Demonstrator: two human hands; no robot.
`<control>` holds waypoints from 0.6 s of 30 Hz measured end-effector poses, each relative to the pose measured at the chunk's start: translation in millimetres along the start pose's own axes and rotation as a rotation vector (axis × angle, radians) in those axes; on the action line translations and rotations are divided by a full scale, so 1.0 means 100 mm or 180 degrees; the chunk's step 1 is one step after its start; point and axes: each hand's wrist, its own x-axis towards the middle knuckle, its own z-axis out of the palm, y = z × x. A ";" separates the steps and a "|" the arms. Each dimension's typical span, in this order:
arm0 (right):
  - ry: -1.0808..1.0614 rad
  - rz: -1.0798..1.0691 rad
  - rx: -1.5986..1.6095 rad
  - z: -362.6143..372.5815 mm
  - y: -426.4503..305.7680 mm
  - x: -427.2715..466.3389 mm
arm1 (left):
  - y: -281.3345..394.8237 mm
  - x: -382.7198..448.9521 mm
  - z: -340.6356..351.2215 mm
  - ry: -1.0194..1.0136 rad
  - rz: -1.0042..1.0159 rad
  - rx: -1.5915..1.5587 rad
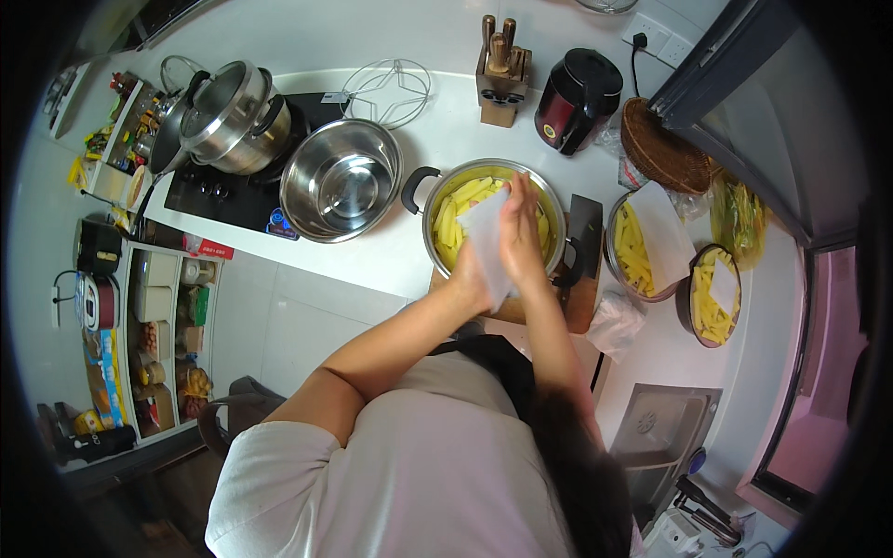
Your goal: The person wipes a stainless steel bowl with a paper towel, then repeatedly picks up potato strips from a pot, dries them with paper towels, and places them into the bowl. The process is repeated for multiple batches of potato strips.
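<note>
My right hand is upright, with its palm against a white paper towel. On the towel's other side is my left hand, its fingers mostly hidden behind the sheet. The towel is pressed between my two hands. Both hands are above a steel pot with black side handles. Pale yellow potato strips fill much of the pot. A wooden cutting board lies partly under the pot, and a cleaver rests on it at the right.
To the right, a bowl and an oval dish hold potato strips with paper sheets on top. A steel basin stands left, near a lidded steamer pot on the cooktop. Behind are a knife block and an electric kettle.
</note>
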 end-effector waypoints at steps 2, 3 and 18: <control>-0.0036 -0.0550 -0.0100 0.07 -0.21 -0.14 | 0.08 0.13 -0.12 -0.0265 0.0291 0.0164; -0.0076 -0.0470 -0.0238 0.06 -0.26 -0.13 | 0.15 0.12 0.00 -0.0029 0.0410 0.0486; -0.0431 -0.0443 -0.1012 0.18 -0.55 -0.13 | 0.26 0.12 -0.23 -0.0997 0.0448 -0.0941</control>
